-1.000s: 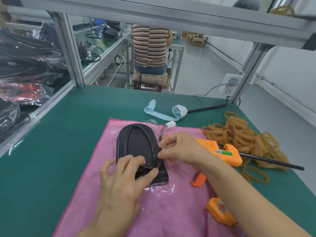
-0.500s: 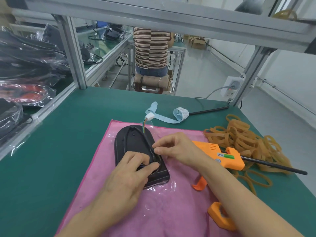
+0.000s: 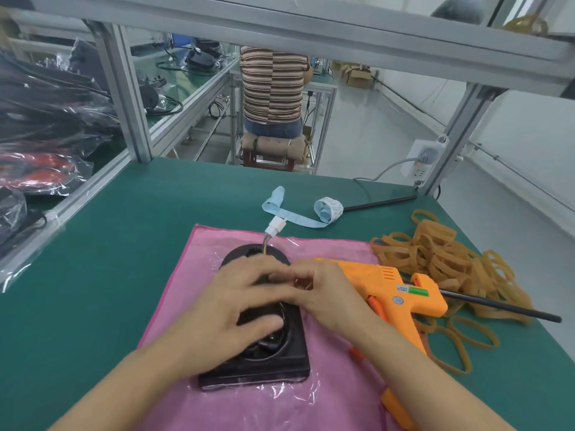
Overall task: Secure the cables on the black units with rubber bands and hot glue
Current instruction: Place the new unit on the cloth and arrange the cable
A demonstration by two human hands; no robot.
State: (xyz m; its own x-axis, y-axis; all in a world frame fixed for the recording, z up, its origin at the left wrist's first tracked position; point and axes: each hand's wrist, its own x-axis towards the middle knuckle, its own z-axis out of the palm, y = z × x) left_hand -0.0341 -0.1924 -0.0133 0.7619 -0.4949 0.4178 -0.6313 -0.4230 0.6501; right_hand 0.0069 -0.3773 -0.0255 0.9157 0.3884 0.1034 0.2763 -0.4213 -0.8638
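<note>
Two blurred hands — left hand [image 3: 236, 303], right hand [image 3: 323, 293] — hiding black unit [image 3: 273, 365].

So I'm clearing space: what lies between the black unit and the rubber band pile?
In the head view, the orange glue gun lies between the black unit and the rubber bands.

One flat black plastic unit [image 3: 267, 362] sits on one pink cloth [image 3: 174, 306]. One orange plastic hot glue gun [image 3: 395, 290] beside it, one white connector plug [image 3: 275, 227] on thin coloured wires, one curled pale blue paper strip [image 3: 298, 217]. Tan rubber bands [image 3: 441, 262], a heap, too tangled to count. Two bare hands at work: left hand [image 3: 236, 309], right hand [image 3: 323, 293]. One person in a striped shirt [image 3: 272, 85] beyond.
</note>
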